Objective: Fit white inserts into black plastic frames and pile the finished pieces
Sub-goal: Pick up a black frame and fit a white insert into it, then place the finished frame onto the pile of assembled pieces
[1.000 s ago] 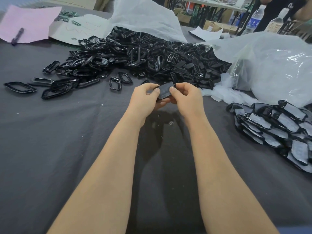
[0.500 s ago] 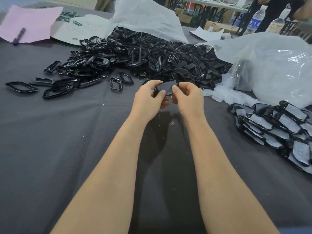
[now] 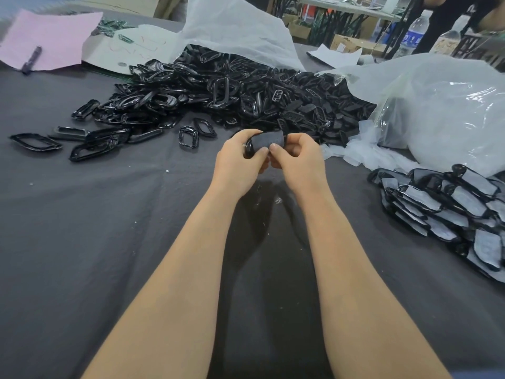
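Hands: left hand and right hand both clamped on one frame, thumbs now meeting where they were apart | frame: mid-air, centre, just before the far heap | read: insert likely being pressed home; right pile awaits.

2 hands are counted, the left hand and the right hand, with 1 black frame held between them. On the bench, 1 heap of black frames and 1 pile of finished pieces are seen, their pieces too many to be numbered. 2 plastic bags are noted, the far bag and the right bag. 1 pink sheet and 1 marker are counted.
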`<state>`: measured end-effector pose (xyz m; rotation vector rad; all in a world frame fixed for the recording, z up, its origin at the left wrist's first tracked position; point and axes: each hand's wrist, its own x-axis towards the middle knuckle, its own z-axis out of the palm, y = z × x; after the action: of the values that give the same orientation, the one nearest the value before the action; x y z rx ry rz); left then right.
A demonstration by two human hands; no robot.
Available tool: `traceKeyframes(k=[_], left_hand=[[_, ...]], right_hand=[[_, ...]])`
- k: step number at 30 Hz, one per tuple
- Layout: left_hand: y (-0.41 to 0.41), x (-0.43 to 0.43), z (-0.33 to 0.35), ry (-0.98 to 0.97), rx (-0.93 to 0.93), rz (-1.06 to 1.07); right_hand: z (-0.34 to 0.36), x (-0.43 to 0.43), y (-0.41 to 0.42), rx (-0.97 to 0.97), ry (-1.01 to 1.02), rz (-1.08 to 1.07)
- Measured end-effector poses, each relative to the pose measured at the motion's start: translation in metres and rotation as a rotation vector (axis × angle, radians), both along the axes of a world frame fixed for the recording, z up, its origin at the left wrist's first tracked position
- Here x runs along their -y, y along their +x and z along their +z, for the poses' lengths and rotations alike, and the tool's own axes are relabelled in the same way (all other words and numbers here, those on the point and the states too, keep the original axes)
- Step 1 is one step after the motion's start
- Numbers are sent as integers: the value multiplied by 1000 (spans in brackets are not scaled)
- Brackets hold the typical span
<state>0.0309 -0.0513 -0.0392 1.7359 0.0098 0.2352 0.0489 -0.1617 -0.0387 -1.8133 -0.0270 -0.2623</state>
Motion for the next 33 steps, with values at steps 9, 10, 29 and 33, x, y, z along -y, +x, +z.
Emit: traceKeyframes(k=[9,10,29,33], left_hand=[[2,-2,-3,-10,-26,-19],[2,-1,-3,-9,-26,-18],[-12,105,26,190,86,-172],[-23,163,29,252,95,-257]], right_hand=[[-1,4,2,-32,34,37],[-1,4,3,-39,33,38],[23,99,-48,30,-96,-414],[21,146,-70,22,-171,-622]])
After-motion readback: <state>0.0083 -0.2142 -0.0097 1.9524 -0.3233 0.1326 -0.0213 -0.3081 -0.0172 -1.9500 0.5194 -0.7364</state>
